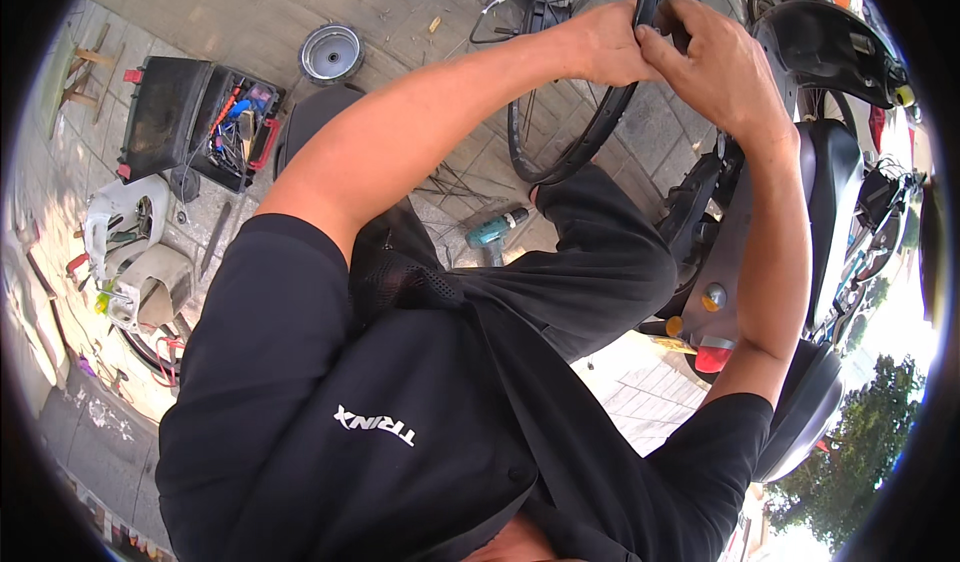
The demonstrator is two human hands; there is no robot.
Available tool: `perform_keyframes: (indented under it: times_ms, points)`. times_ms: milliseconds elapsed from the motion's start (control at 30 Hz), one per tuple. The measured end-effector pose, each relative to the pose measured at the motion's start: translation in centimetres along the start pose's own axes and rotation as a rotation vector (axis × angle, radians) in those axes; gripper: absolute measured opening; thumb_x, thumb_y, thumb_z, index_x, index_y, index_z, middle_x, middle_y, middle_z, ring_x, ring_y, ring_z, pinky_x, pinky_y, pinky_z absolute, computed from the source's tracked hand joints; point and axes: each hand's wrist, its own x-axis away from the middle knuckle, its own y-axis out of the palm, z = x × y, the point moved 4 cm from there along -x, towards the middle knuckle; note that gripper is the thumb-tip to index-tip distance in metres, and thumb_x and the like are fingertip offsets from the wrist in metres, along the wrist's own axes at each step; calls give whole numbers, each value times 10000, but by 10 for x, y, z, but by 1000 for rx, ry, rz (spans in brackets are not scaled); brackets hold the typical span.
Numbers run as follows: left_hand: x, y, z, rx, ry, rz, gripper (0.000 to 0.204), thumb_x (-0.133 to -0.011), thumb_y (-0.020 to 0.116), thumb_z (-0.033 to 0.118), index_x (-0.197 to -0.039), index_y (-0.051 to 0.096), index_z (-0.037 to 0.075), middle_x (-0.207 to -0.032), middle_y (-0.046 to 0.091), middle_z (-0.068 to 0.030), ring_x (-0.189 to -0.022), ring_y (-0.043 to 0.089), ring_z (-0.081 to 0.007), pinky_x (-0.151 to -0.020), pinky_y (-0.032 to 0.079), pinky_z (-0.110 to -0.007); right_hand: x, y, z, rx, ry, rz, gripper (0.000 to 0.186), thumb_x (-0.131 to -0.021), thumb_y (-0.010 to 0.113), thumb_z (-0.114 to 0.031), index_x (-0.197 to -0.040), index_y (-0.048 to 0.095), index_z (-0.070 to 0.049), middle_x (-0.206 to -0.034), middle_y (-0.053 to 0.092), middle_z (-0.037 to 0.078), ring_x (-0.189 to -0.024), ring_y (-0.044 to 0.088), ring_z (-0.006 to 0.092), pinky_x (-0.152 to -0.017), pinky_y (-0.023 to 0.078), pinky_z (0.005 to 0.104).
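Note:
A black spoked wheel rim (598,127) stands on edge ahead of me, its upper part running past the frame's top. My left hand (612,47) is closed around the rim's right side. Against the same stretch of rim, my right hand (715,67) has its thumb and bent fingers pressed close to the left hand's fingertips. Whatever small part lies between the fingertips is hidden. Thin spokes cross inside the rim. A dark cable with a white end (489,7) sticks out at the wheel's left.
A teal cordless drill (492,231) lies by my legs, near loose spokes (460,184). To the left are a round metal hub (332,55), an open black toolbox (165,122) with tools and white plastic covers (150,282). A scooter (828,192) stands close on my right.

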Motion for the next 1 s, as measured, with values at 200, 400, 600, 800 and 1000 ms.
perform_keyframes:
  times_ms: [200, 400, 600, 800, 1000]
  points:
    - [-13, 3, -26, -14, -67, -203, 299, -855, 806, 252, -1104, 763, 92, -1031, 770, -105, -962, 706, -190, -813, 573, -368, -10, -8, -6, 229, -253, -54, 395, -1015, 640, -385, -984, 750, -7, -764, 693, 236, -665, 674, 415, -627, 530, 497]
    - [-2, -2, -5, 6, 27, -7, 261, -870, 807, 241, -1016, 757, 30, -928, 760, -88, -900, 702, -185, -808, 569, -386, 2, -9, -7, 94, -126, 31, 419, -1011, 584, -328, -829, 713, 26, -783, 690, 270, -783, 685, 474, -739, 535, 566]
    - [-2, -7, -15, -42, -175, -96, 263, -888, 815, 223, -1064, 743, 40, -914, 742, -33, -838, 673, -153, -724, 539, -350, 1, -8, -2, 189, -54, -75, 390, -994, 569, -310, -857, 710, 28, -827, 704, 281, -822, 696, 471, -756, 551, 556]
    - [-7, 5, 1, -924, 964, -93, 275, -899, 747, 131, -1170, 770, 168, -979, 784, -45, -918, 742, -269, -800, 563, -395, 8, -2, 13, 36, -115, -36, 428, -956, 621, -359, -802, 715, 29, -813, 713, 277, -843, 719, 465, -786, 569, 549]
    - [-4, -22, -12, -393, 121, -275, 201, -917, 677, 133, -1047, 829, 151, -1095, 774, -130, -1076, 721, -298, -917, 551, -421, 16, -6, 6, 15, -147, 107, 418, -951, 597, -347, -852, 750, 29, -866, 727, 287, -885, 720, 474, -830, 575, 538]
